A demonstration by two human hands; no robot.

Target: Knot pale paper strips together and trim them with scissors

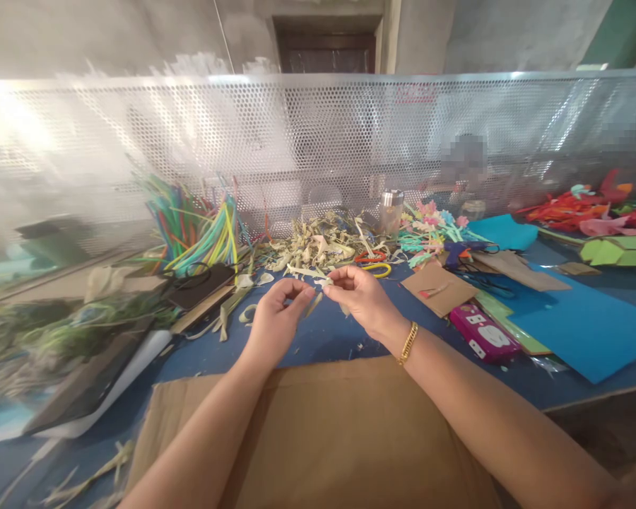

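Observation:
My right hand (363,300), with a gold bracelet (408,343) at its wrist, pinches a small pale piece of dried husk (324,282) between thumb and fingertips. Close to its left, my left hand (283,314) is closed too, thumb against forefinger. What it grips, if anything, is too small to make out. Both hands are above the blue tabletop (318,339), just past the edge of a brown cardboard sheet (350,431). Behind them lies a heap of dried, torn husk strips (323,244).
Coloured pipe cleaners (191,226) stand at left, near a dark pad (204,286) and blurred greenish fibres (47,332). To the right are a purple box-like device (482,334), brown card (439,288), blue sheets (588,325) and paper flowers (429,219). A perforated metal screen (323,134) closes the back.

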